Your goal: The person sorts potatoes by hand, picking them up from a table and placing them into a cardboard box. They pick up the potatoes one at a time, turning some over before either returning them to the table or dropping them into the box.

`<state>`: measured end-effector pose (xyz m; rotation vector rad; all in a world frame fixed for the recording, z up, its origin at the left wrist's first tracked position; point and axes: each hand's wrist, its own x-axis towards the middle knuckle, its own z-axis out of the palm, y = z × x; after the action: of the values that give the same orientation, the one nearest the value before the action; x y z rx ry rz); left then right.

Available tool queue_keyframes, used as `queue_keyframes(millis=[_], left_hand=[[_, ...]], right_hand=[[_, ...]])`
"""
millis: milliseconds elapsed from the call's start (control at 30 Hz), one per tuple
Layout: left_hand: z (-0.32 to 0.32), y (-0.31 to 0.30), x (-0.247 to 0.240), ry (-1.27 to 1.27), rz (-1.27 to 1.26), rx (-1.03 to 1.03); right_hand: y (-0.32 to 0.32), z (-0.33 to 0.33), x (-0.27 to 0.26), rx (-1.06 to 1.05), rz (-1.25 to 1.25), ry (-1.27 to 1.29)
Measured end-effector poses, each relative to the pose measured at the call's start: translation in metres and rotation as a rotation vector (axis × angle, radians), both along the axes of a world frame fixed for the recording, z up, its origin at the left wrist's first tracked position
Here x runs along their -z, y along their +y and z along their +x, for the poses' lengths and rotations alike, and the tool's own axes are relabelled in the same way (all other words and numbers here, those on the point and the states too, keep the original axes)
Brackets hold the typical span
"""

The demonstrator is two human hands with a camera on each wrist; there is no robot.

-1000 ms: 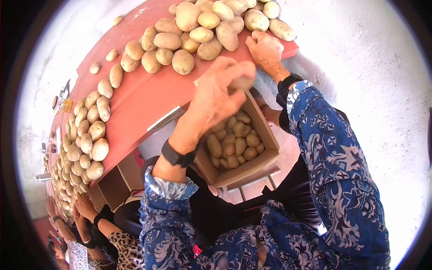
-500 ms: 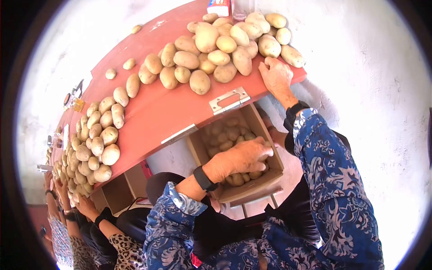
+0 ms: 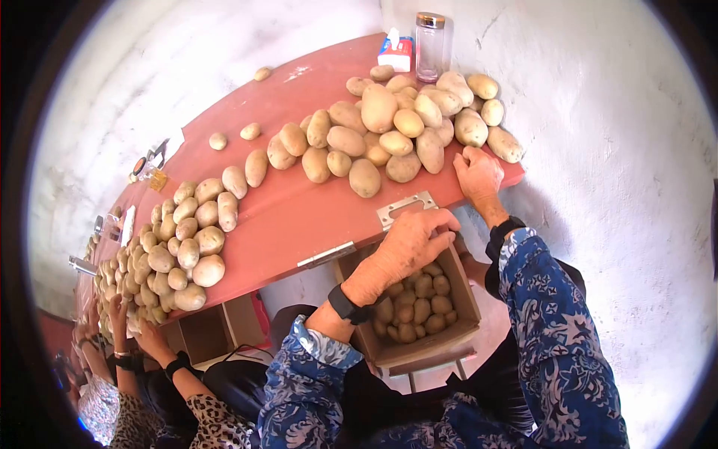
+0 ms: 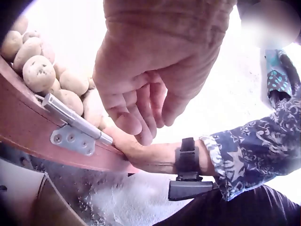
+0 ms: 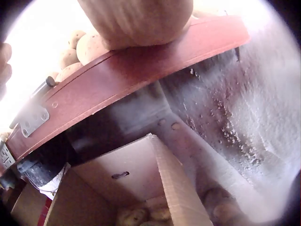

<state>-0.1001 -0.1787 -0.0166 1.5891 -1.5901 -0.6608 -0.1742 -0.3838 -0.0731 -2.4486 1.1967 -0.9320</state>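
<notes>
My left hand [image 3: 413, 243] is over the near end of a cardboard box [image 3: 467, 295], close to the table edge. Its fingers bend loosely and nothing lies between fingers and thumb, as the left wrist view of the hand [image 4: 155, 70] shows. Inside the box lie several potatoes [image 3: 422, 307], partly covered by that hand and wrist. My right hand [image 3: 480, 178] rests on the edge of the red table [image 3: 299, 224], its fingers loosely bent beside a heap of potatoes [image 3: 380, 108]. From the right wrist, its underside [image 5: 141, 28] sits on the table rim.
A metal hinge [image 3: 407, 208] and a metal strip [image 3: 326, 255] sit on the table edge. At the back stand a glass jar [image 3: 429, 49] and a tissue pack [image 3: 395, 54]. Another potato pile [image 3: 179, 254] lies left, with other people's hands [image 3: 153, 340] by it. A wall [image 3: 598, 135] rises right.
My left hand held a potato over the box, dipped into the box, then came back up empty toward the table edge. The right hand stayed on the table edge. The head view shifted.
</notes>
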Motion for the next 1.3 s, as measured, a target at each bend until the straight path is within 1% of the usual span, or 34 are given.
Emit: queue_keyframes(millis=[67, 300, 367, 400, 467, 500, 533, 600, 733, 800, 833, 900, 933, 1000, 1033, 1100, 1233, 1300], left_hand=[[0.006, 0.000, -0.001, -0.015, -0.065, -0.063], [0.023, 0.005, -0.009, 0.007, -0.108, -0.213], [0.030, 0.007, -0.009, 0.065, -0.121, -0.338], [0.036, 0.007, -0.007, 0.061, -0.124, -0.345], [0.050, 0.006, -0.003, -0.217, -0.317, -0.577], [0.057, 0.008, -0.008, -0.271, -0.306, -0.654], [0.063, 0.010, -0.012, -0.271, -0.307, -0.656], [0.075, 0.011, -0.019, -0.427, -0.213, -0.859], [0.095, 0.005, -0.014, -0.481, -0.164, -0.894], [0.099, 0.001, -0.016, -0.485, -0.068, -0.864], [0.100, -0.002, -0.018, -0.483, -0.073, -0.869], [0.100, -0.006, -0.021, -0.530, 0.044, -0.853], [0.102, -0.007, -0.019, -0.528, 0.042, -0.859], [0.109, -0.010, -0.011, -0.630, 0.054, -0.816], [0.112, -0.012, -0.008, -0.630, 0.052, -0.824], [0.116, -0.016, -0.003, -0.709, 0.120, -0.789], [0.115, -0.013, -0.006, -0.690, 0.096, -0.782], [0.112, -0.007, -0.013, -0.694, 0.142, -0.754]], right_hand=[[-0.001, 0.000, 0.001, -0.011, -0.002, -0.001], [-0.002, 0.001, 0.004, 0.017, -0.058, 0.008], [0.000, 0.000, 0.001, 0.024, -0.038, 0.020], [0.001, 0.001, 0.001, 0.017, -0.039, 0.016], [0.001, 0.001, 0.001, 0.024, -0.038, 0.011], [0.001, 0.001, 0.001, 0.022, -0.039, 0.010], [0.001, 0.001, 0.001, 0.018, -0.049, 0.002], [0.001, 0.000, 0.001, 0.014, -0.061, -0.004], [0.001, 0.000, 0.001, 0.012, -0.048, -0.017], [0.002, -0.001, -0.001, 0.007, -0.052, -0.014], [0.003, -0.001, -0.002, 0.014, -0.049, -0.009], [0.004, 0.000, -0.002, 0.017, -0.050, -0.005], [0.004, 0.000, -0.002, 0.022, -0.065, -0.007], [0.004, 0.000, -0.001, 0.021, -0.083, -0.011], [0.004, 0.000, 0.000, 0.020, -0.086, -0.020], [0.002, 0.001, 0.001, 0.014, -0.089, -0.029], [0.001, 0.000, 0.003, 0.034, -0.071, -0.018], [0.002, 0.000, 0.002, 0.041, -0.056, -0.020]])
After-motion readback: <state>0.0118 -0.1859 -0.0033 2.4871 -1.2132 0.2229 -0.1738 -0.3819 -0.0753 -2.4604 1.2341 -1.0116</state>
